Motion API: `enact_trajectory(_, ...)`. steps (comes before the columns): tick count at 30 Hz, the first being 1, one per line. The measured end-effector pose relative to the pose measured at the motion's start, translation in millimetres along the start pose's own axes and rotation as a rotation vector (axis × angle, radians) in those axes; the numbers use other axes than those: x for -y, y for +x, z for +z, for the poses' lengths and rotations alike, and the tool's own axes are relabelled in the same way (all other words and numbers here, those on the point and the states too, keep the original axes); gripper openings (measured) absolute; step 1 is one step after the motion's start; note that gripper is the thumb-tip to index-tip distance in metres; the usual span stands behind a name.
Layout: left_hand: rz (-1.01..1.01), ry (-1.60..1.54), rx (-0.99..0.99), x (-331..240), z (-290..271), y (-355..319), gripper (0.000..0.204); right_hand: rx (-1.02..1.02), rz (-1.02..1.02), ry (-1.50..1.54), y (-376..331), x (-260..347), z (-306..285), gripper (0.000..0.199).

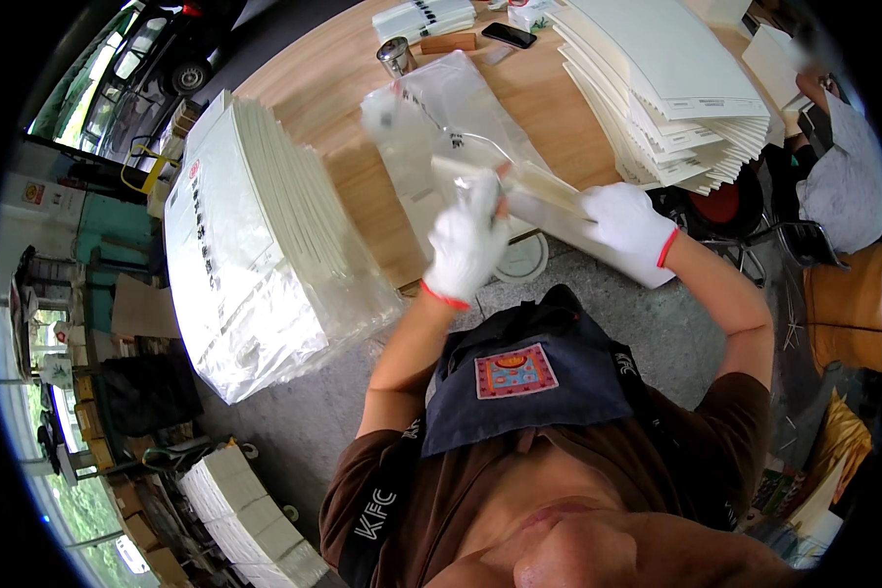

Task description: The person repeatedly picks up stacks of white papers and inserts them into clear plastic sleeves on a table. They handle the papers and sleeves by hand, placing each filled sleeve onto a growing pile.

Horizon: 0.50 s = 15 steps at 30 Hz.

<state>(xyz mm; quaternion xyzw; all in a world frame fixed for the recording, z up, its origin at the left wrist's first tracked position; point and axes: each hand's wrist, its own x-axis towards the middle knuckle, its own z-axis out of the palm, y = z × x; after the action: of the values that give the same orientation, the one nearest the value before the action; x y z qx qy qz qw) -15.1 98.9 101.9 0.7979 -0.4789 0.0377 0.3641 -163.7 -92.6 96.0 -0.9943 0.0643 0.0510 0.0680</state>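
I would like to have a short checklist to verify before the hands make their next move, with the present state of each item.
1. Hands covered: ok; left hand and right hand are both gloved.
2. Right hand on the pale board: ok, it touches the board.
3. Left hand's grip: cannot tell; the fingers are blurred.
4. Mouth of the clear bag open: cannot tell.
5. Phone apart from the bag: ok, it lies beyond the bag's far end.
6. Right-hand stack squared up: not ok; its near edges are fanned unevenly.
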Motion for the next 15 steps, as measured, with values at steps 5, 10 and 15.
enact_trajectory(5, -0.135, -0.053, 0.044, 36.0, 16.8, -67.1, 0.036, 0.156, 0.138, 1.608, 14.7, -14.6, 37.4, 0.037)
enact_trajectory(10, 0.113, -0.354, 0.044, 43.6, 13.7, -48.3, 0.027, 0.053, 0.184, 1.273, 61.4, -1.3, 53.4, 0.031)
enact_trajectory(15, 0.463, -0.386, -0.053, -9.1, 53.1, 23.5, 0.026, -0.226, 0.187, 0.207, 119.5, 34.8, 112.8, 0.028)
